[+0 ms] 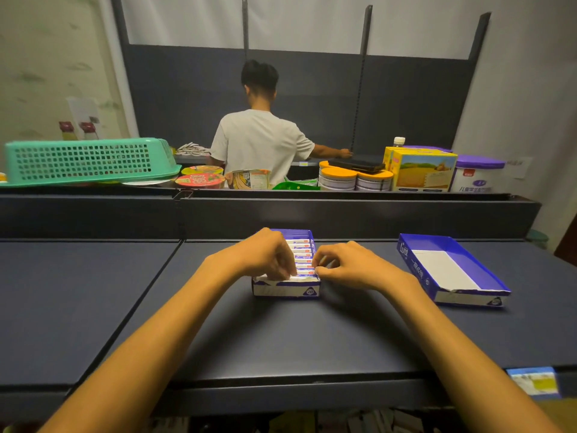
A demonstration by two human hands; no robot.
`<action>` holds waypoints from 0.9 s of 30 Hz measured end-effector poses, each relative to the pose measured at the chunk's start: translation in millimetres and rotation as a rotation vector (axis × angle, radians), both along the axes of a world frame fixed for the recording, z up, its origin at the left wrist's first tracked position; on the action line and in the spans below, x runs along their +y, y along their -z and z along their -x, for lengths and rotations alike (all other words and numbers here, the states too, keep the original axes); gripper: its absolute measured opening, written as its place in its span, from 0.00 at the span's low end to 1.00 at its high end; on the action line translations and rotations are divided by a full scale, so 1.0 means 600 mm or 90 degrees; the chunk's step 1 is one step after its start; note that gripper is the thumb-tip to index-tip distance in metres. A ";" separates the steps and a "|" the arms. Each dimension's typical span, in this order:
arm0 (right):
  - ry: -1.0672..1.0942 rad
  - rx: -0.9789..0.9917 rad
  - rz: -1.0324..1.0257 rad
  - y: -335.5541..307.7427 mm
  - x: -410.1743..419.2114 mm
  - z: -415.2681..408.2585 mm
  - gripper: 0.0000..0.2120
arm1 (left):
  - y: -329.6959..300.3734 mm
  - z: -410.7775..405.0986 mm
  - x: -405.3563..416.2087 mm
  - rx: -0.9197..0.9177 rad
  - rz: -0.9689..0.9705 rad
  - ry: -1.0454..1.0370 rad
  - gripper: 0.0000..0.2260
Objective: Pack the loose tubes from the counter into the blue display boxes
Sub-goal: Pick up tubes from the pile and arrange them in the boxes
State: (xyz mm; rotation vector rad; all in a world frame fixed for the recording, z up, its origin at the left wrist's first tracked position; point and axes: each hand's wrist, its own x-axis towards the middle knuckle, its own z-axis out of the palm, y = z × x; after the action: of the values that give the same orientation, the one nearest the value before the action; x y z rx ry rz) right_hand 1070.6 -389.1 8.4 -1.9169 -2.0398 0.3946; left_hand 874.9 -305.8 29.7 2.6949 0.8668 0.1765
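At the bottom of the frame two bare forearms are reaching up over the dark flat counter (281,339) toward the middle. The left hand (265,256) is bending its fingers down over the left near corner of the narrow blue cardboard display box (287,290), and the fingertips are seeming to pinch the nearest of the white and blue tubes (301,256) lying in a row inside. The right hand (349,265) is curling its fingers at the right edge of the same box, pinching the end of that nearest tube, though the exact contact is partly hidden. I judge that the person is seating the last tube of this row, so this box is nearly full. No loose tubes are showing on the counter. The next move probably calls for pressing the tube level, then turning to the second blue display box (452,270), standing open at middle right with only a white bottom visible. Farther up, a green plastic basket (90,159) is lying at upper left, and another person in a white shirt (260,142) is standing with the back turned.
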 end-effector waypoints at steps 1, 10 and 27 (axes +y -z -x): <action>0.001 -0.008 -0.012 -0.002 -0.002 0.000 0.14 | -0.006 0.008 0.001 -0.031 0.016 -0.012 0.08; 0.012 -0.067 -0.136 -0.015 -0.002 0.039 0.22 | 0.013 0.088 -0.011 -0.118 -0.163 -0.223 0.21; -0.121 -0.118 -0.190 -0.003 0.027 0.362 0.26 | 0.053 0.437 -0.064 0.009 -0.218 -0.367 0.26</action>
State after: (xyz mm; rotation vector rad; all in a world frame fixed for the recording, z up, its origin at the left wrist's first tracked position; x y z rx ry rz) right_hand 853.6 -372.9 10.4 -1.6407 -2.2575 -0.0498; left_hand 612.6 -344.5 -2.0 2.6576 1.7383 0.4659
